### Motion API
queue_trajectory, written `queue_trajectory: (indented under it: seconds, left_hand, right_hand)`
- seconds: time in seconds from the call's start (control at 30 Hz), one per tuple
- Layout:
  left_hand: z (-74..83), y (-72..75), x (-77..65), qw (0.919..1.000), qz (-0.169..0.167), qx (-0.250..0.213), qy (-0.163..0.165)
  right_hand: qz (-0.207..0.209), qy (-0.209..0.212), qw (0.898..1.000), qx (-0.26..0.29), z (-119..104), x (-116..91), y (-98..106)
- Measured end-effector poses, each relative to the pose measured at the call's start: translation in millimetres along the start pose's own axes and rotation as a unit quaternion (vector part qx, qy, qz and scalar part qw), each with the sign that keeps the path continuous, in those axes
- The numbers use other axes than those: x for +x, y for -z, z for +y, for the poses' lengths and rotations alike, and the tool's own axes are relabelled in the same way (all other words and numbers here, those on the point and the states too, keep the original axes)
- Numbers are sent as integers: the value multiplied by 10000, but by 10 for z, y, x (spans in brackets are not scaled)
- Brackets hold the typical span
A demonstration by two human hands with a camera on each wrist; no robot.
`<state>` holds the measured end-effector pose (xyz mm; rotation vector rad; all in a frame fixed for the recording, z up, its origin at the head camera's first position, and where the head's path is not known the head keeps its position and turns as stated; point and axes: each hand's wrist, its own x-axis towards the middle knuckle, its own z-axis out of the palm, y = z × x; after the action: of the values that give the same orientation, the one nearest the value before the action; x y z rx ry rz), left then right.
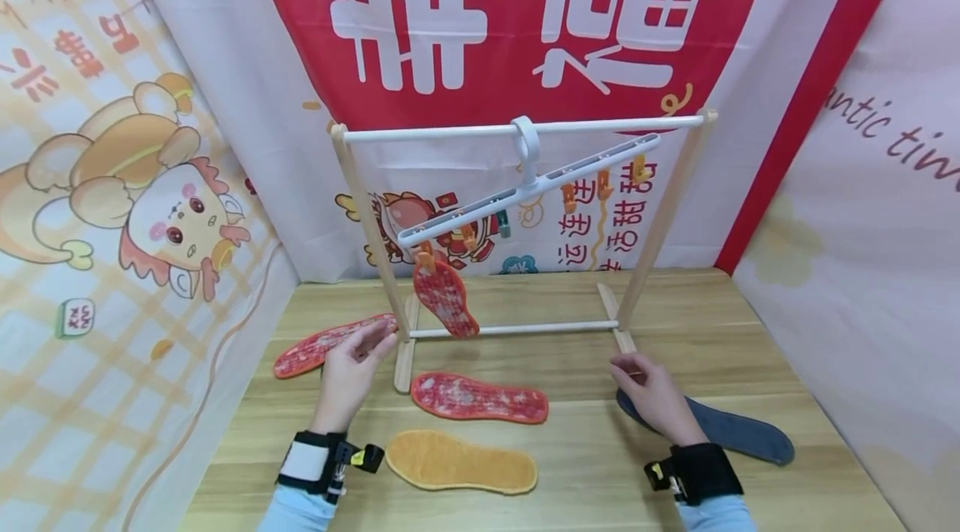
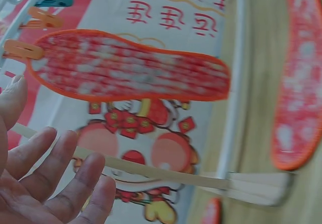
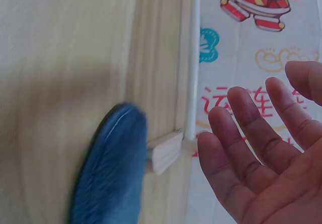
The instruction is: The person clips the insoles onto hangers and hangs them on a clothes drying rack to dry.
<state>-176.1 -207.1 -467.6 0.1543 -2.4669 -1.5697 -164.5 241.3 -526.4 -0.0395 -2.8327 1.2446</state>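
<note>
A red patterned insole [image 1: 444, 297] hangs from an orange clip [image 1: 426, 257] at the lower left end of a tilted hanger [image 1: 525, 192]. My left hand [image 1: 351, 378] is just left of the stand's left foot, with loosely bent fingers and nothing in them. Beneath and beyond it lies another red insole [image 1: 311, 350], partly hidden. In the left wrist view the hanging insole [image 2: 131, 67] is apart from the fingertips. My right hand [image 1: 654, 397], also holding nothing, hovers over the toe end of a dark blue insole [image 1: 738, 432]. The right wrist view shows its fingers [image 3: 241, 148] spread apart.
A wooden stand [image 1: 652, 232] with a white top bar [image 1: 450, 133] carries the hanger. More clips hang along it, including a green clip [image 1: 502, 223] and a yellow clip [image 1: 640, 169]. On the table [image 1: 577, 499] lie a red insole [image 1: 480, 399] and a tan insole [image 1: 461, 463].
</note>
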Motion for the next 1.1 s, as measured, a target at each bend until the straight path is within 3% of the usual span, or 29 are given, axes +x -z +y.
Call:
queue_trajectory:
  seconds: [0.17, 0.33, 0.5, 0.7, 0.93, 1.1]
  left_hand:
    - [-212, -84, -171, 9998, -65, 50, 189]
    - [-344, -274, -366, 9990, -268, -126, 322]
    - [-385, -463, -552, 9946, -614, -458, 698]
    - [-404, -632, -733, 9902, -1109, -432, 737]
    - [-410, -754, -932, 9836, -1480, -665, 791]
    - [-399, -816, -1021, 9816, -1624, -747, 665]
  right_hand:
    - [61, -37, 9997, -218, 163, -47, 66]
    - [56, -113, 9992, -388, 280, -65, 109]
    - [-115, -149, 9976, -660, 365, -57, 155]
    - [-419, -406, 9917, -1142, 468, -63, 219]
    - [-331, 164, 9819, -1857, 598, -125, 210]
    - [-258, 187, 9716, -2344, 655, -177, 155]
